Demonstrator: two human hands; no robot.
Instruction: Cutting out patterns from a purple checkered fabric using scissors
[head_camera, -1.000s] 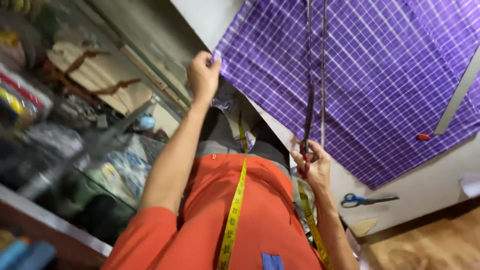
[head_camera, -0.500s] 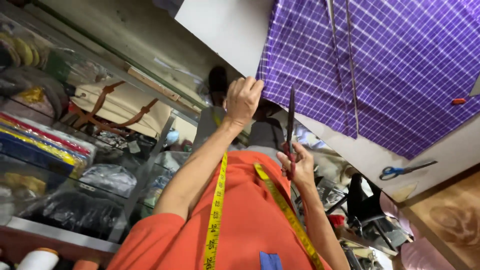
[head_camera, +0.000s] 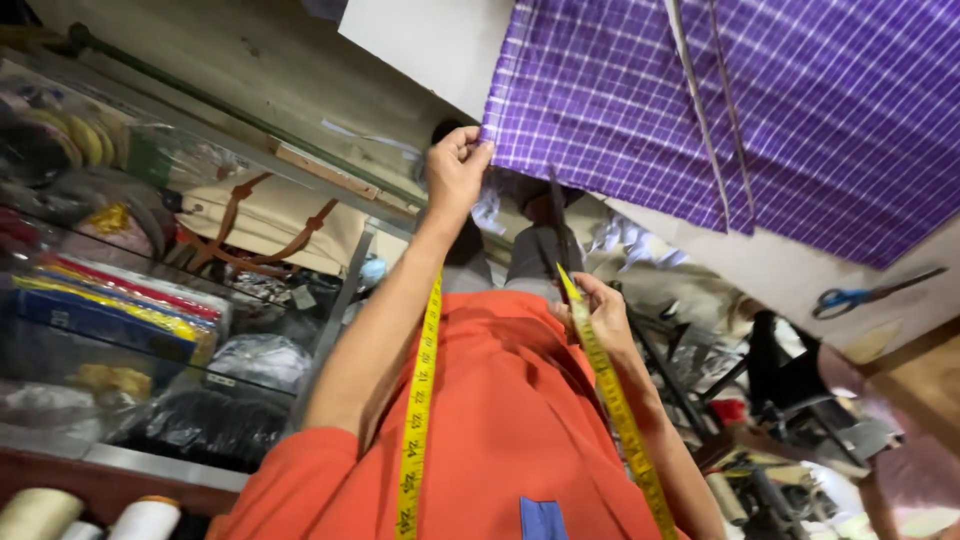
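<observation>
Cluttered shelving behind glass fills one side of this tailoring shop, with a stack of coloured folded cloth (head_camera: 110, 310) and thread spools (head_camera: 95, 515) near the bottom edge, while a white cutting table (head_camera: 440, 40) carries the purple checked fabric (head_camera: 800, 110) spread nearly flat, one corner hanging toward the person. The left hand (head_camera: 455, 170) is closed in a pinch on that corner, thumb and fingertips pressed together at the very edge of the cloth. The right hand (head_camera: 598, 310) sits lower, near the waist of the orange shirt (head_camera: 510, 420), curled around what looks like the handle of a dark long-bladed tool (head_camera: 555, 225), probably shears, whose blades rise toward the fabric's edge; a yellow tape measure (head_camera: 420, 400) draped around the neck runs under that hand too, so exactly what the fingers grip is hard to tell. Blue-handled scissors (head_camera: 860, 295) lie well apart on the table. To handle the cloth well here, it seems wise to keep the pinched corner taut and level with the table edge, so the checks stay straight, and to keep the dark blades clear of the pinching fingers.
</observation>
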